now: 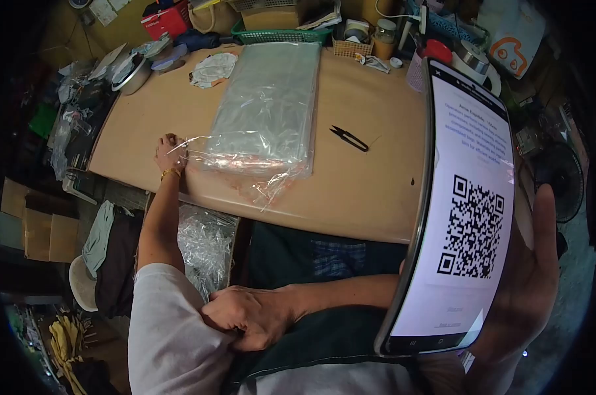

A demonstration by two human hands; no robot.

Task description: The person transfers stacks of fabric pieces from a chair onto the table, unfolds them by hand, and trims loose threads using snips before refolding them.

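Note:
My left hand [171, 153], with a yellow bracelet at the wrist, rests at the table's left front, its fingers curled on the loose edge of clear plastic. That plastic belongs to a flat stack of clear bags [265, 105], crinkled and reddish at the near end. Close to my body, my right hand [252, 317] is closed on the white sleeve [173, 316] by my left elbow. A phone [472, 217] showing a QR code stands upright at the right, covering part of my right arm. Another person's blurred hand [528, 289] is behind it.
Black thread snips [350, 138] lie on the brown table [370, 191], right of the stack. Crumpled plastic [213, 69], a bowl [132, 76], a green basket [285, 34] and jars line its far side. Below are a plastic-filled box [204, 240], cartons [51, 230] and a fan [561, 178].

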